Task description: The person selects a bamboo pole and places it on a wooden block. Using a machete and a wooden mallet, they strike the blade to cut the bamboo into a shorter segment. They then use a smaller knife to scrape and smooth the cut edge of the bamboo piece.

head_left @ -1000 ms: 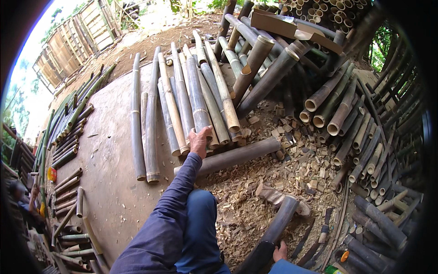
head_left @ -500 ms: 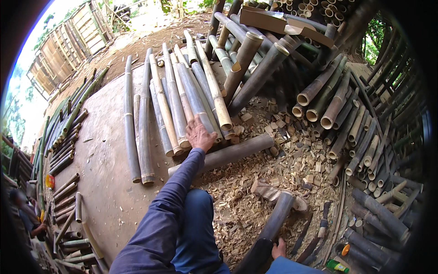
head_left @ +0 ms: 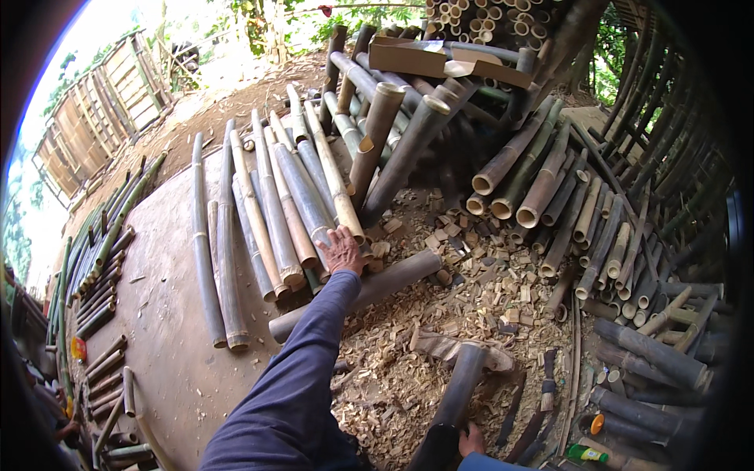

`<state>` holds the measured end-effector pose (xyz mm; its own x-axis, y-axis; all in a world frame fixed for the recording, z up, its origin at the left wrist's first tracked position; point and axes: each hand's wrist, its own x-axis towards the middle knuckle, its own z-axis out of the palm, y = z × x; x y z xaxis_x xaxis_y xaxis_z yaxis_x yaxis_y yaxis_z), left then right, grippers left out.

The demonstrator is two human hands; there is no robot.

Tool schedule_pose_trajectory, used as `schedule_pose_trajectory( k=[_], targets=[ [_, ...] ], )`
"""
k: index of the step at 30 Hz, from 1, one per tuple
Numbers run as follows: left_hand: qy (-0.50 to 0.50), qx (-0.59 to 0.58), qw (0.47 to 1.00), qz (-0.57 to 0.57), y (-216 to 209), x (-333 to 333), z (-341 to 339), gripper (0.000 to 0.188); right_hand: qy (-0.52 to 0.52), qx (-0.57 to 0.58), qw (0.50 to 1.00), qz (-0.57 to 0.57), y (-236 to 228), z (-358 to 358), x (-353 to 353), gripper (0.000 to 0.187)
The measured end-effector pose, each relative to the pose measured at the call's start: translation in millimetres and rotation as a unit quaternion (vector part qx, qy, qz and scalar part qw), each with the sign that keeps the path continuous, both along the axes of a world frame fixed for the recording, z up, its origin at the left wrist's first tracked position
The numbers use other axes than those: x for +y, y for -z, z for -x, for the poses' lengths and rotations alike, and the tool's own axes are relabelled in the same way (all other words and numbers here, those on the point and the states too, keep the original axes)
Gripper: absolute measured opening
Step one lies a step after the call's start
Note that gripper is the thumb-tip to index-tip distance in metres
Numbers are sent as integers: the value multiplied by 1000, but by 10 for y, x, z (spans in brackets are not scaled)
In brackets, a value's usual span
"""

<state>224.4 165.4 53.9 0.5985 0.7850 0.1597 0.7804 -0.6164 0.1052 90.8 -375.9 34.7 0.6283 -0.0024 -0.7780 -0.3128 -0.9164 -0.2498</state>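
Observation:
My left hand (head_left: 341, 251) reaches forward, its bent fingers over the near end of a grey-brown bamboo pole (head_left: 302, 184) in a row of poles. Just beyond the wrist, a thick dark bamboo tube (head_left: 400, 275) lies crosswise under my forearm. At the lower edge my right hand (head_left: 471, 441) is low beside another dark bamboo tube (head_left: 459, 385). That tube leans with its upper end against a rough wood block (head_left: 428, 343). The right hand's fingers are mostly hidden, and whether they grip anything does not show.
Wood chips (head_left: 393, 385) cover the ground ahead. A brush (head_left: 548, 385) and dark blades lie at the right. Bamboo piles (head_left: 605, 235) stand beyond them, and a cardboard piece (head_left: 408, 56) sits on a rack. More poles (head_left: 102, 251) line the left. A green bottle (head_left: 585, 453) lies lower right.
My left hand has slid a little to the right across the pole ends. The view has shifted, moving the scene left and down. My right hand stays beside the leaning tube.

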Motion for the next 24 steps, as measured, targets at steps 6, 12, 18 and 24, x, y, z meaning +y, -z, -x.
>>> schedule_pose_trajectory(
  k=[6, 12, 18, 24],
  targets=[
    [127, 12, 981, -145, -31, 382, 113, 56, -13, -20, 999, -39, 45, 100, -83, 56],
    [212, -48, 971, -98, -992, -60, 588, 75, -5, -122, 980, -160, 49, 1, -262, 42],
    [114, -225, 965, 73, -1564, -1412, 1508, 76, -5, -104, 896, -432, -381, -615, 348, 35],
    [57, -238, 959, 139, -1692, -2367, 2308, 72, 43, 329, 746, -578, -947, -744, 1653, 73]
  ],
)
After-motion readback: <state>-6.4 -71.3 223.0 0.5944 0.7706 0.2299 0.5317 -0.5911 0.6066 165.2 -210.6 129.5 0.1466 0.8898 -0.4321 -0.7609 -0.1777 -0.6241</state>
